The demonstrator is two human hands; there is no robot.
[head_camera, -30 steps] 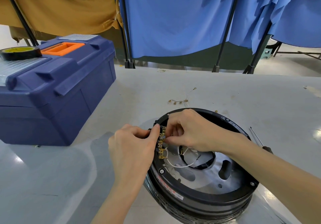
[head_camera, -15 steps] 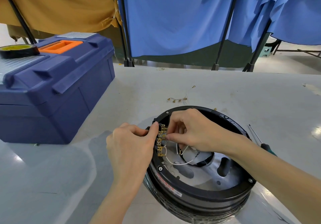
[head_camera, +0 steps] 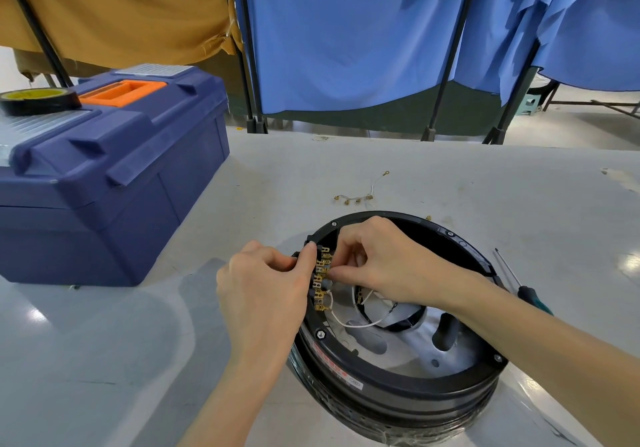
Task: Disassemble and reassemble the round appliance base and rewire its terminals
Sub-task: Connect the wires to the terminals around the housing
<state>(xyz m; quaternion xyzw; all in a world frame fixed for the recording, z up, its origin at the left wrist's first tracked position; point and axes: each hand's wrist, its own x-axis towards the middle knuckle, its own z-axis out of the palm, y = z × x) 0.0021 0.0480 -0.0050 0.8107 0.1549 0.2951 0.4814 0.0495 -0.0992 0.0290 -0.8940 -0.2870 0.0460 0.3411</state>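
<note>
The pale counter (head_camera: 450, 176) carries a big blue toolbox (head_camera: 104, 183) at the far left, with a roll of black tape (head_camera: 34, 100) sitting on its lid, and the round appliance base (head_camera: 398, 370) lies open side up right in front of the person, near the front edge. Both hands meet at the base's left inner rim, where a terminal strip (head_camera: 320, 280) with a row of brass tabs stands. The left hand (head_camera: 263, 294) braces the strip from outside, thumb tip pressed against its top and the other fingers curled under, so I cannot tell what they grip. The right hand (head_camera: 388, 266) reaches in from inside the ring, fingers pinched together at 1 tab about midway down the strip, apparently on a small connector. A white wire (head_camera: 353, 323) loops from the lowest tabs into the base's middle. This looks like the rewiring step; the next move likely needs a firm, straight push or pull on that tab. A screwdriver (head_camera: 519, 283) lies just right of the base, and loose brass terminals (head_camera: 353, 198) lie beyond it.
</note>
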